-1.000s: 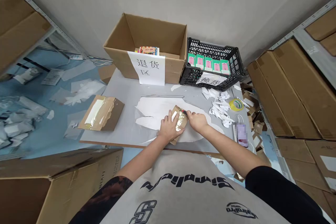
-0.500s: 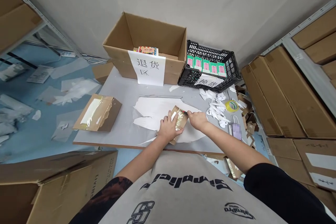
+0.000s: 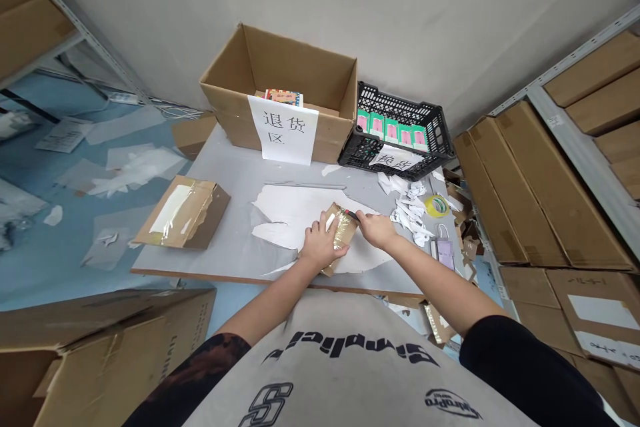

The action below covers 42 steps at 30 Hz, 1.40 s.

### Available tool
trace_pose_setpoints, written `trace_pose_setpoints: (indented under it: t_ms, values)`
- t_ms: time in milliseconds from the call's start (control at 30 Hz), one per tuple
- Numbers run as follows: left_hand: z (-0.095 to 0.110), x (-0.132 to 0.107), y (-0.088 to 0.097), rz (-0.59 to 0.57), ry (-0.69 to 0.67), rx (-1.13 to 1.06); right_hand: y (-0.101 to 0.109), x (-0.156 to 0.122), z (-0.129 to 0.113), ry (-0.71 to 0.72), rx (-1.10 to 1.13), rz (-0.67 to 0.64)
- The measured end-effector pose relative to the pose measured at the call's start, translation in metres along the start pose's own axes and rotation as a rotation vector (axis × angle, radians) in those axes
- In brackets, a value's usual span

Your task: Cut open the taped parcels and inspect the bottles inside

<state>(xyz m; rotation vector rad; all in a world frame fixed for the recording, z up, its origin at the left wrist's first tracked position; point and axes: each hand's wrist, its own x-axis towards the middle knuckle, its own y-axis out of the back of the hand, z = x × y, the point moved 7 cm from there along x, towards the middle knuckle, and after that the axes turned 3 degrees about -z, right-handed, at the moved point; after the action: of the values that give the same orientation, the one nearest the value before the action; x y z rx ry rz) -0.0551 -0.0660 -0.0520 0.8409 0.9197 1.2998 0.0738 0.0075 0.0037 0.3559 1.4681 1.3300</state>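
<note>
My left hand grips a parcel wrapped in brown paper and clear tape, its fingers lying across the parcel's near side. My right hand sits at the parcel's far corner, closed around a small tool that looks like a box cutter. Most of the tool is hidden by my fingers. The parcel rests on a torn white sheet that lies on a grey table.
A cardboard box with a paper sign holds a colourful packet. Beside it, a black plastic crate holds several green boxes. A torn taped carton, white scraps and a yellow tape roll lie on the table. Stacked cartons stand at right.
The whole scene has shifted slightly left in view as my head turned. Both hands stay on the parcel in nearly the same grip.
</note>
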Motion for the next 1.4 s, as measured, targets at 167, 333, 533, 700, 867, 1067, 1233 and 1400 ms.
trace_pose_setpoints:
  t_ms: [167, 333, 533, 700, 867, 1067, 1233, 1400]
  values:
    - [-0.001, -0.001, 0.000, 0.005, 0.014, -0.014, 0.001, 0.007, -0.011, -0.002, -0.030, -0.027]
    - [-0.002, -0.001, 0.000, 0.006, 0.012, -0.011, 0.004, 0.009, -0.019, 0.010, -0.060, -0.040]
    - [-0.001, -0.001, 0.001, -0.004, 0.014, 0.032, 0.004, 0.009, -0.020, 0.007, -0.065, -0.062]
    - [-0.001, -0.001, 0.000, -0.022, 0.032, 0.060, 0.004, 0.010, -0.019, 0.021, -0.050, -0.072]
    - [0.000, -0.001, 0.001, -0.045, 0.021, 0.038, -0.002, 0.011, -0.019, 0.003, -0.030, -0.095]
    - [0.000, -0.002, 0.003, -0.082, 0.021, -0.035, -0.006, 0.001, -0.008, -0.006, -0.035, -0.104]
    - [-0.003, 0.001, 0.003, -0.088, 0.023, -0.110, -0.006, -0.021, 0.022, -0.021, 0.050, -0.006]
    - [-0.018, 0.008, 0.007, -0.177, 0.021, -0.274, -0.057, -0.021, 0.061, -0.238, 0.470, 0.053]
